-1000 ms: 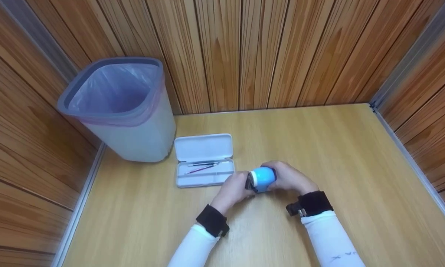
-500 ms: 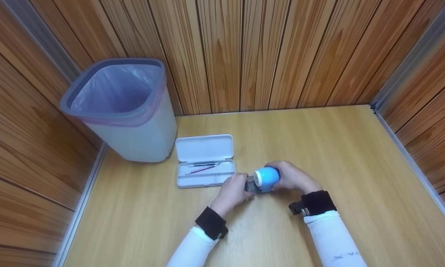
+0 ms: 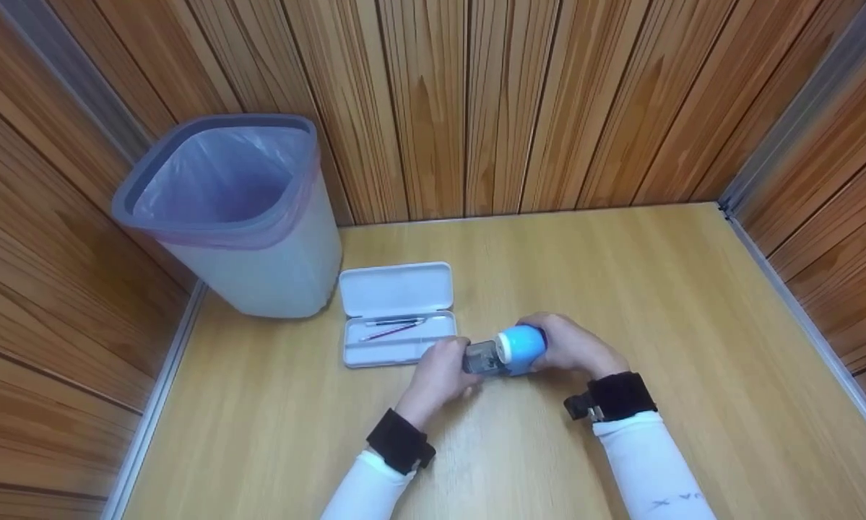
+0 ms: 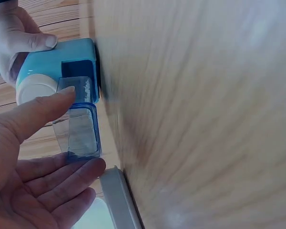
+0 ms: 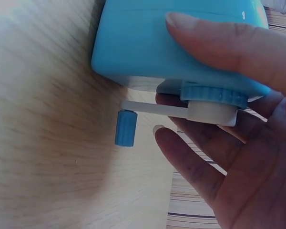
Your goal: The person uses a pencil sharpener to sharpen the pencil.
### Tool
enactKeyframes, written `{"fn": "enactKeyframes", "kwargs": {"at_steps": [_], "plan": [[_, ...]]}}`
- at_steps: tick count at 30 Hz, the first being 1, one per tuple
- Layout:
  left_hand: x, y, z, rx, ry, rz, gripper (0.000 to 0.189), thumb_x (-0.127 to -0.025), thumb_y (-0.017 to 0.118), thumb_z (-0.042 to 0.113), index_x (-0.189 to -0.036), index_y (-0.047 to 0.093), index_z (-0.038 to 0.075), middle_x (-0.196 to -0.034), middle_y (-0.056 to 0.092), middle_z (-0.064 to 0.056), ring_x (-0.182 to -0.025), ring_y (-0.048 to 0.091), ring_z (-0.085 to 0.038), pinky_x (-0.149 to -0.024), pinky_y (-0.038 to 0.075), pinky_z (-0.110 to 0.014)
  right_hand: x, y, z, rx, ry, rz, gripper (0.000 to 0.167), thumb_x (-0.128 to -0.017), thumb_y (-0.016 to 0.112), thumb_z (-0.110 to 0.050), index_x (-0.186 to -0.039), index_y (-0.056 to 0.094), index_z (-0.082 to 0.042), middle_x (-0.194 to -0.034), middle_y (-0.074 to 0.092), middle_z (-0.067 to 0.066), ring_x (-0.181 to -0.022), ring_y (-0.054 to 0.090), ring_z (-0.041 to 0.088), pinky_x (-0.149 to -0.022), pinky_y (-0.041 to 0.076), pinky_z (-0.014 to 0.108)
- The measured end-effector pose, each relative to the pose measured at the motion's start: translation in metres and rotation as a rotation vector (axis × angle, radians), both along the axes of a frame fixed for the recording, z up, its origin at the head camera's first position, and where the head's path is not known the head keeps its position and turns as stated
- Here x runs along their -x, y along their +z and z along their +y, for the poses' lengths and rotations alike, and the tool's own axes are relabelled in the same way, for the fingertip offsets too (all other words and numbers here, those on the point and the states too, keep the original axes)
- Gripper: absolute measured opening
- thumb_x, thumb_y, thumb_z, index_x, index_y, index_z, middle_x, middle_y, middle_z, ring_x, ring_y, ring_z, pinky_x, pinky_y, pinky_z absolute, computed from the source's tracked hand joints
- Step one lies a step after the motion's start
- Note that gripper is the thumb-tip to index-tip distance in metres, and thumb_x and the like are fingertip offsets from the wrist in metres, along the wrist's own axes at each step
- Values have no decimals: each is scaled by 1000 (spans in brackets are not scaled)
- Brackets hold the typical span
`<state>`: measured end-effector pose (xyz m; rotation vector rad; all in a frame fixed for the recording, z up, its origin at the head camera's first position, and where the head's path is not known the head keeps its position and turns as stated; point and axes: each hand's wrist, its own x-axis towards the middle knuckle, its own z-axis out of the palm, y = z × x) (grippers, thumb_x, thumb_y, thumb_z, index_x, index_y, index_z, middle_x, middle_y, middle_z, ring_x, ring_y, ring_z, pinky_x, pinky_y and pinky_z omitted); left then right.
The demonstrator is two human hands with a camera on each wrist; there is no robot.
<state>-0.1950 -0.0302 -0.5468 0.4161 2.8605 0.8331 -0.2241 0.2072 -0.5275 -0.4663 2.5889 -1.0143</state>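
Note:
A blue crank pencil sharpener (image 3: 525, 345) with a white round front stands on the table, turned toward the left. My right hand (image 3: 576, 347) grips its body from the right, thumb over one side. In the right wrist view its crank (image 5: 155, 109), tipped with a blue knob, sticks out at the back beside my fingers. My left hand (image 3: 438, 372) holds the clear shavings drawer (image 3: 482, 358), thumb on one face and fingers by the outer end. Seen from the left wrist, the drawer (image 4: 83, 129) sticks well out of the slot, with pale residue near its inner end.
An open pencil case (image 3: 396, 287) lies left of the sharpener, close by my left hand. Pencils (image 3: 393, 330) lie inside it. A lined wastebasket (image 3: 281, 274) stands at the back left. Wood-panelled walls (image 3: 505, 108) bound the table at the back and sides.
The clear drawer has slid out leftward from the sharpener, with my left hand drawing left along with it. My right hand and the sharpener body have shifted slightly right.

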Motion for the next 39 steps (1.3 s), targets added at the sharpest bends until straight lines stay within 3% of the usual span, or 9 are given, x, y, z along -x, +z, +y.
{"fn": "enactKeyframes", "kwargs": {"at_steps": [6,13,20,24,28,32,35,39], "plan": [[-3,10,-10,2,21,56,59,-73,86,22,-122,62,0,-110,64,-13,-97,64,-27,-86,52,-40,1,0,-5,-3,-10,-13,65,-70,85,-1,-129,62,-14,-119,63,4,-111,58,30,-97,43,58],[1,18,-33,-73,129,56,67,-75,86,17,-133,56,2,-129,55,-18,-111,60,-32,-92,51,-43,0,0,-11,-22,-27,-24,66,-74,84,-4,-134,57,-14,-125,60,7,-115,55,32,-99,41,60],[5,27,-54,-114,203,140,64,-76,85,19,-130,57,1,-123,56,-16,-109,60,-32,-92,50,-43,-1,-3,-13,-22,-36,-26,67,-74,84,-4,-134,57,-14,-126,60,7,-115,55,31,-99,40,60],[8,36,-63,-122,211,222,61,-75,86,17,-126,59,-1,-121,58,-18,-106,62,-32,-89,52,-42,-1,-3,-13,-8,-21,-12,66,-73,85,-3,-133,58,-13,-125,61,7,-114,55,31,-99,41,59],[12,52,-73,-141,227,271,62,-76,85,16,-128,58,-2,-123,59,-18,-110,61,-32,-91,52,-41,-2,-2,-12,-1,-9,-7,65,-73,85,-5,-132,59,-12,-124,61,7,-113,56,31,-99,41,60],[18,76,-82,-152,234,331,63,-78,84,15,-131,55,-3,-123,60,-19,-112,60,-32,-93,51,-41,-3,-2,-8,-6,-21,-6,64,-74,85,-6,-132,58,-14,-125,61,6,-113,55,31,-99,40,60],[23,95,-93,-179,222,452,62,-76,84,10,-128,54,-6,-119,61,-20,-108,60,-34,-92,51,-42,-4,-3,-5,-2,-27,3,63,-75,85,-7,-131,59,-14,-124,61,6,-114,55,31,-99,40,61],[31,124,-114,-228,217,670,56,-72,83,1,-121,57,-9,-113,61,-23,-103,61,-35,-90,52,-41,-4,-4,-3,5,-29,-2,63,-75,85,-10,-132,59,-14,-125,61,5,-115,55,31,-99,40,60]]}}
